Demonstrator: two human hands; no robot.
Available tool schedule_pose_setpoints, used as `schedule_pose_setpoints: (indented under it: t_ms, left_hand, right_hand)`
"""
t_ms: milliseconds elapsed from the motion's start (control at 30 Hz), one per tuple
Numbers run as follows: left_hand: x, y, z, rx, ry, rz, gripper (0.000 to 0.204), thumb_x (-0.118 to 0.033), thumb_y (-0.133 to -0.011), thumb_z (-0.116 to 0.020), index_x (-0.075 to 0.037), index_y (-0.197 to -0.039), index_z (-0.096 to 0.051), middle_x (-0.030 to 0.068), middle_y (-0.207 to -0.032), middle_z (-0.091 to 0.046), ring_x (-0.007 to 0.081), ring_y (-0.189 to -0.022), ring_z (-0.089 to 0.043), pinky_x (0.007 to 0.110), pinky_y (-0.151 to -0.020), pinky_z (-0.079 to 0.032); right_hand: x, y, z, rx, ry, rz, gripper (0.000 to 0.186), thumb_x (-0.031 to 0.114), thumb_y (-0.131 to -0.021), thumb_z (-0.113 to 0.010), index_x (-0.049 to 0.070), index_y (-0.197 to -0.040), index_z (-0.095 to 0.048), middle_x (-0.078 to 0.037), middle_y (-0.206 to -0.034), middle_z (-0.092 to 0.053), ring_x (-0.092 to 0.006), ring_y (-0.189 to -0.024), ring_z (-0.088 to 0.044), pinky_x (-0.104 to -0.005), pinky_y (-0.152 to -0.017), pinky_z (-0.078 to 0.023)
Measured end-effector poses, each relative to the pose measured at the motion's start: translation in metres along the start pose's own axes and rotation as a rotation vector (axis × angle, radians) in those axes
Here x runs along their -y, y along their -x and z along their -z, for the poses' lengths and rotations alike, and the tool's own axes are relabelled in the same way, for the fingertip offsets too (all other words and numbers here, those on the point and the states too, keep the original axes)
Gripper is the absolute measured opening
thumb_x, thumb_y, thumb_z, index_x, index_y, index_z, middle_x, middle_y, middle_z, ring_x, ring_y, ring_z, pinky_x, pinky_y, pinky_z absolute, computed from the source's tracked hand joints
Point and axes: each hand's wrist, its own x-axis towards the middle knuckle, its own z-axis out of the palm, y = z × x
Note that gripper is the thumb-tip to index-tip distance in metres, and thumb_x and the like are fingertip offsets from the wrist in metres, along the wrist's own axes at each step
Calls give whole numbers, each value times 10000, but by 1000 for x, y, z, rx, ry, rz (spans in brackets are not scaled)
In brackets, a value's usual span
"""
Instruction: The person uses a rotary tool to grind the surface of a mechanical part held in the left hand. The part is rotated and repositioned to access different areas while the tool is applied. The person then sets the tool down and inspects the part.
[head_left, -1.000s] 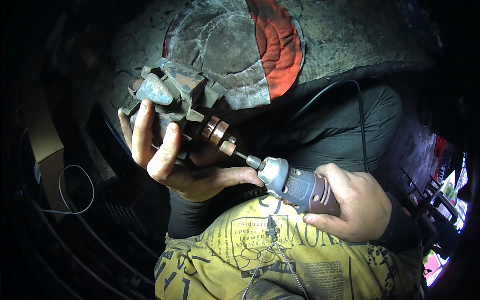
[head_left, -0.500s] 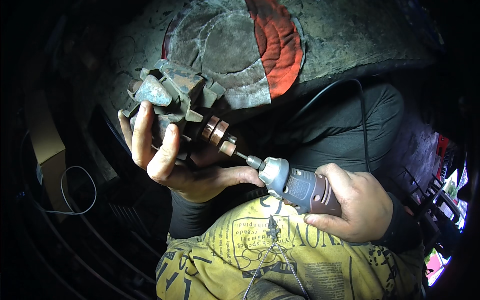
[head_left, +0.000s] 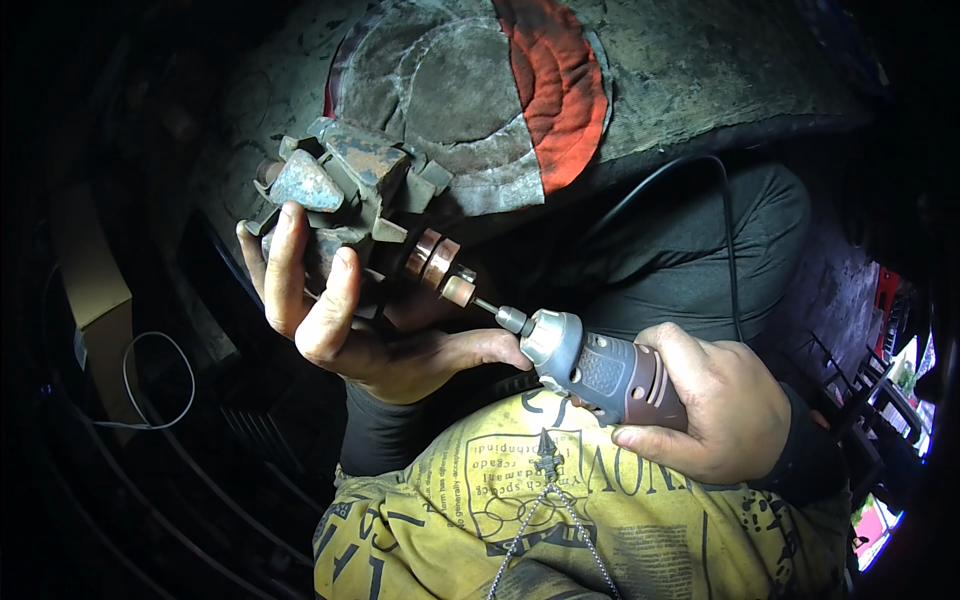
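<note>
My left hand cradles a worn metal rotor with claw-shaped poles and copper rings on its shaft; its thumb reaches out to the nose of a grey rotary tool. My right hand grips that tool's body from the right. The tool's small cylindrical tip sits by the shaft's end below the copper rings; whether they touch I cannot tell. A chain with a dark pendant hangs over my yellow printed top.
A round grey and red quilted pad lies on a worn surface above. A black cable loops over my dark trouser leg. At the left are cardboard and a white cable; dark clutter and a bright opening are at the right.
The rotary tool and my right hand have shifted very slightly right. My left hand and the rotor look almost unmoved.
</note>
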Motion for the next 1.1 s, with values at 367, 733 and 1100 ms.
schedule_pose_setpoints:
  t_ms: [367, 733, 1100]
  left_hand:
    - [2, -4, 1, -2, -27, -26, 1300, -874, -408, -743, -49, -1346, -384, 264, -1473, -395, 414, -1378, -443, 537, -1126, -423]
    - [-2, -2, -9, -78, 37, 24, 1292, -857, -412, -757, -54, -1354, -387, 270, -1478, -393, 404, -1371, -460, 506, -1096, -472]
    - [-5, -5, -9, -55, -37, -8, 1307, -884, -427, -731, -46, -1374, -398, 272, -1473, -407, 416, -1393, -434, 534, -1131, -424]
  right_hand:
    - [1, -1, -1, 21, 25, -2, 536, 410, -856, -764, -24, -1097, -562, -212, -821, -688, -365, -725, -714, -427, -650, -561]
    - [0, 0, -1, -7, -15, -1, 539, 409, -854, -766, -27, -1094, -558, -210, -808, -682, -373, -703, -709, -434, -639, -560]
    - [-3, -1, 1, -8, -17, 10, 531, 396, -865, -754, -36, -1095, -549, -210, -790, -681, -366, -682, -706, -433, -626, -561]
